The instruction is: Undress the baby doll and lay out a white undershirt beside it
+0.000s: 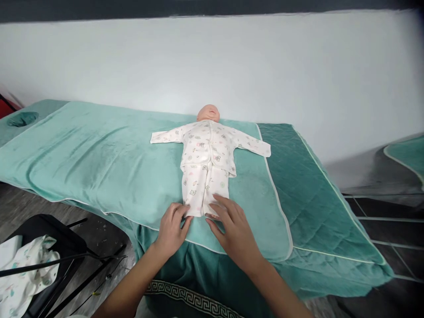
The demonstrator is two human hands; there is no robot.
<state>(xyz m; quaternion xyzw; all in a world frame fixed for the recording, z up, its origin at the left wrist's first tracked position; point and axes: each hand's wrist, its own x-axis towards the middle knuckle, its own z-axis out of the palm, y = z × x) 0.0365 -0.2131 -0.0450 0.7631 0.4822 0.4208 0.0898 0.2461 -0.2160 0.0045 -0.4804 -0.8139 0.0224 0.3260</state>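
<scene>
A baby doll [208,113] lies on its back, dressed in a white printed baby shirt [209,143] with both sleeves spread out sideways. Below the shirt are matching white baby pants [195,187], their legs side by side and pointing toward me. My left hand [172,227] has thumb and fingers closed at the hem of the left pant leg. At the other hem, my right hand [233,227] has its fingers bent over the cloth and its thumb at the edge. The doll's feet cannot be made out.
A light green sheet [139,172] covers the long bed, over a darker quilted cover [308,194] at the right. A white wall [232,62] stands behind. On a black folding chair [62,236] at lower left lies printed white cloth [36,265].
</scene>
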